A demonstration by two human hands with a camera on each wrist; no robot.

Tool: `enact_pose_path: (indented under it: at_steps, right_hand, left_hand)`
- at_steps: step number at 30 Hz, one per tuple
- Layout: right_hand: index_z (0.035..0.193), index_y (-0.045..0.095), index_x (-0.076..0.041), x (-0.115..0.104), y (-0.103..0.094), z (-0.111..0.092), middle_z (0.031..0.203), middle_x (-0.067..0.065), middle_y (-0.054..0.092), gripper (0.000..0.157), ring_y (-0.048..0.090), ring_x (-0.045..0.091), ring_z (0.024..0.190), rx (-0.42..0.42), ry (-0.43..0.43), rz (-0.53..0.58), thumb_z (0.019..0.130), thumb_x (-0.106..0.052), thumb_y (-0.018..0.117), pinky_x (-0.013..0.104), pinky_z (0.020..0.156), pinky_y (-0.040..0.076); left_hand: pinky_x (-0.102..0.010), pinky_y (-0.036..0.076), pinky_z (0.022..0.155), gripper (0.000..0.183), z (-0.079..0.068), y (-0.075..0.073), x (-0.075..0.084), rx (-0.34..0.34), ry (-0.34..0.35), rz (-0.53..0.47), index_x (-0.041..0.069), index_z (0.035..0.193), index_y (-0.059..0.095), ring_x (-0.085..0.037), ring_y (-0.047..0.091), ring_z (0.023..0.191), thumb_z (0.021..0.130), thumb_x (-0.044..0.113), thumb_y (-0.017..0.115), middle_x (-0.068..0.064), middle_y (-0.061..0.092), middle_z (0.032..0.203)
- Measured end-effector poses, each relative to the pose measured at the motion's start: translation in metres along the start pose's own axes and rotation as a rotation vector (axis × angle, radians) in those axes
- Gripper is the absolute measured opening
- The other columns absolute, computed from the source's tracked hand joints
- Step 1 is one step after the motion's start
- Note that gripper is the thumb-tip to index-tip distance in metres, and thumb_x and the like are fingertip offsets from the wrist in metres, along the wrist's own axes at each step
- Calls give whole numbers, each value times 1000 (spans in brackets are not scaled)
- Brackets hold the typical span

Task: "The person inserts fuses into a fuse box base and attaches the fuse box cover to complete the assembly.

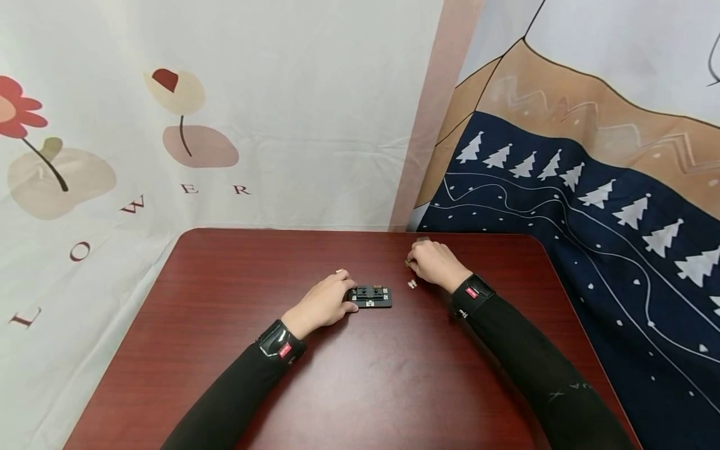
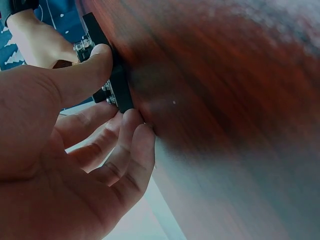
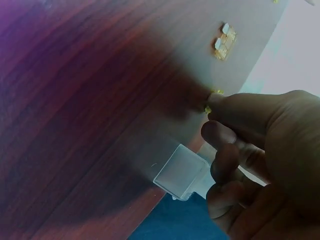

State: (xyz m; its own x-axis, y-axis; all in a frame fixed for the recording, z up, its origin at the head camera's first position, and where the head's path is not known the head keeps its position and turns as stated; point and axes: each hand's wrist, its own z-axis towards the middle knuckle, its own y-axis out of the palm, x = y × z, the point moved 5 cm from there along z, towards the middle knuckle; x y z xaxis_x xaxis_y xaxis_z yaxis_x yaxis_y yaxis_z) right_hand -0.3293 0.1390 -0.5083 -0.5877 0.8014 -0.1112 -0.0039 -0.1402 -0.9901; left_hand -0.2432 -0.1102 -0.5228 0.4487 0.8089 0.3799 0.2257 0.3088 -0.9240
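My left hand [image 1: 323,303] grips the left end of a small black rectangular block [image 1: 371,301] with silver metal fittings on its top. In the left wrist view the thumb lies over the block [image 2: 121,90] and fingertips are at its end. My right hand [image 1: 435,262], to the right of the block and farther back, pinches a tiny gold-coloured metal piece [image 3: 208,108] between thumb and fingers, which hide most of it. Near that hand, a small gold piece with two whitish tabs [image 3: 226,42] lies on the table.
Beyond the right hand, a clear plastic box [image 3: 180,172] stands near the far edge of the dark red wooden table [image 1: 360,387]. A patterned curtain [image 1: 315,125] hangs behind the table.
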Motion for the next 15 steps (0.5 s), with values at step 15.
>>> enact_pose_path:
  at_steps: [15]
  right_hand:
    - [104,87,-12,7,9,3,102,7,78,10,72,25,92,-81,23,22,101,-17,79,45,77,63]
  left_hand:
    - [-46,57,106,47,1,8,2,8,-1,7,7,135,75,-24,67,112,98,33,86,-6,66,125]
